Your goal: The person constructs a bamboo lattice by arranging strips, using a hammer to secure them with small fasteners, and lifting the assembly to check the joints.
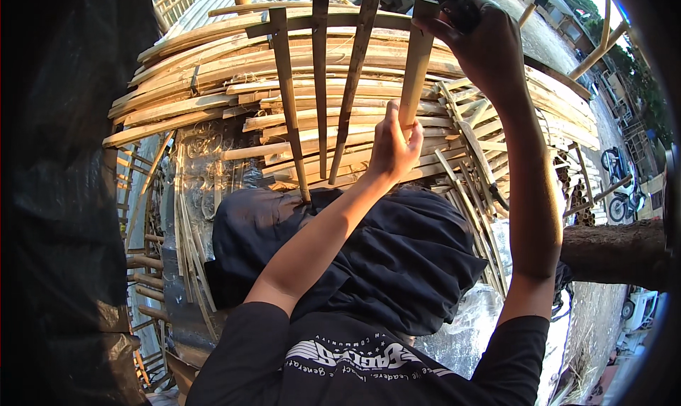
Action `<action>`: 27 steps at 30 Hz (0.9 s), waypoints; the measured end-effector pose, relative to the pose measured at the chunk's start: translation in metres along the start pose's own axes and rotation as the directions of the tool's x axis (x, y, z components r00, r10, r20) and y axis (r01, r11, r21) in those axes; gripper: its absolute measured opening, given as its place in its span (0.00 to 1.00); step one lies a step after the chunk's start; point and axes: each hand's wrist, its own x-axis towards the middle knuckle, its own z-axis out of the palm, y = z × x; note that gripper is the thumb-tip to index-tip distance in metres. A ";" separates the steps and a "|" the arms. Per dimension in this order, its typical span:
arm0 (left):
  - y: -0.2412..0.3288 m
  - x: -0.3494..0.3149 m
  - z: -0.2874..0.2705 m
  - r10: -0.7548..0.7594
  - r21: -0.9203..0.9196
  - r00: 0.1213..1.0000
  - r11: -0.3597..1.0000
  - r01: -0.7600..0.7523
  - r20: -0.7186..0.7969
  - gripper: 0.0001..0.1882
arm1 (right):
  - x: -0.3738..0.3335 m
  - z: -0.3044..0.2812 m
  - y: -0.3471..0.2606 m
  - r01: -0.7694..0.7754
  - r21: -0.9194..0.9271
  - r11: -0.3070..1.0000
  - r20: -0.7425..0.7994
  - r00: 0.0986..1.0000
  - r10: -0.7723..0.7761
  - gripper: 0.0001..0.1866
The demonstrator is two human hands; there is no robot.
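My left hand [397, 147] is wrapped round the lower part of a bamboo slat [417, 62] that stands nearly upright in front of me. At the slat's top end, my right hand [493, 47] grips a dark hand tool [461, 8]. The tool is cut off by the upper edge, so its exact kind cannot be made out. Left of the held slat, several narrow slats [320, 86] fan out across a thin crossbar [301, 25]. The lower end of the leftmost slat [289, 115] rests by the dark cloth over my lap [397, 264].
Long split bamboo strips [191, 79] are stacked beyond the slats. Thinner strips [475, 172] lean at the right, near a thick log [613, 253]. A dark sheet [64, 193] hangs along the left side. Farther off at the right stands a motorcycle [623, 186].
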 end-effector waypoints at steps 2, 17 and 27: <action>-0.004 -0.003 0.008 0.080 0.056 0.997 0.995 -0.080 -0.002 0.23 | -0.002 -0.009 0.004 0.028 -0.045 0.999 0.009 1.000 -0.028 0.25; 0.022 -0.006 -0.014 -0.248 0.142 0.942 0.965 0.220 0.225 0.40 | -0.013 -0.001 0.016 0.031 0.023 0.999 0.008 0.999 -0.031 0.24; 0.096 0.013 -0.165 0.438 0.525 0.843 0.819 -0.231 -0.311 0.17 | -0.059 -0.019 0.011 -0.074 0.231 0.970 -0.005 0.997 0.077 0.21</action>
